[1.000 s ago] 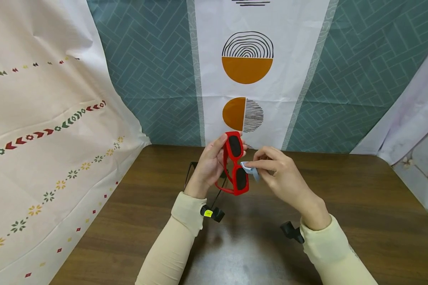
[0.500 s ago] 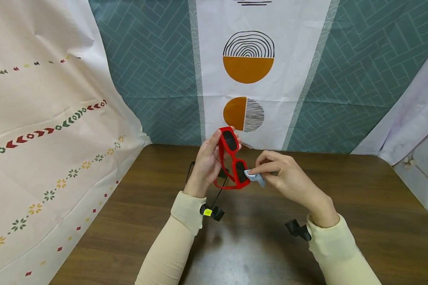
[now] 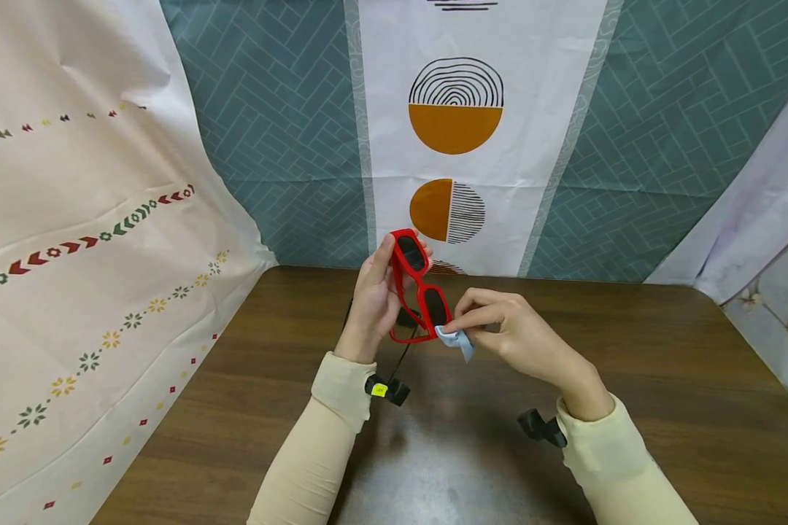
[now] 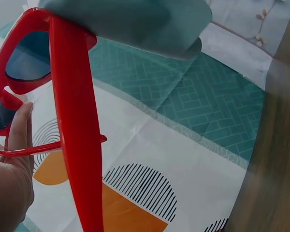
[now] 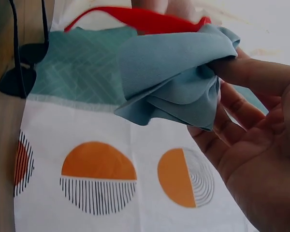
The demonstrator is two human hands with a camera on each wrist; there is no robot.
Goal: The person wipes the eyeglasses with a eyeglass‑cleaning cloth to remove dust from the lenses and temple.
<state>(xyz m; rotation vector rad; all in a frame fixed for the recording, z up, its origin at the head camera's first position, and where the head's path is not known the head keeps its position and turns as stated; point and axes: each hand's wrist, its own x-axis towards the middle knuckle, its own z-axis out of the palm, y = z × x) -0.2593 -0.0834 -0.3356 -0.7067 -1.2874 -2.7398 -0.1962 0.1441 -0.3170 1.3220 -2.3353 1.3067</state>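
My left hand (image 3: 376, 302) grips red-framed sunglasses (image 3: 417, 280) by the end at the upper lens, raised over the table with the dark lenses one above the other. Folded-out temple arms (image 4: 76, 121) run close past the left wrist camera. A crumpled light blue cloth (image 3: 458, 343) is pinched between the thumb and fingers of my right hand (image 3: 528, 343). It lies against the lower corner of the lower lens in the head view. From the right wrist, the cloth (image 5: 169, 72) hides most of the red frame, leaving one temple arm (image 5: 150, 20) showing.
Black sunglasses (image 5: 18, 81) rest on the brown wooden table (image 3: 269, 408) behind my left hand, mostly hidden in the head view. A patterned cloth backdrop (image 3: 289, 146) rises at the table's far edge, with a cream curtain (image 3: 105, 219) on the left.
My left hand and the red sunglasses have shifted left and slightly up. My right hand has slid the cloth from beside the bridge down to the lower lens's bottom corner.
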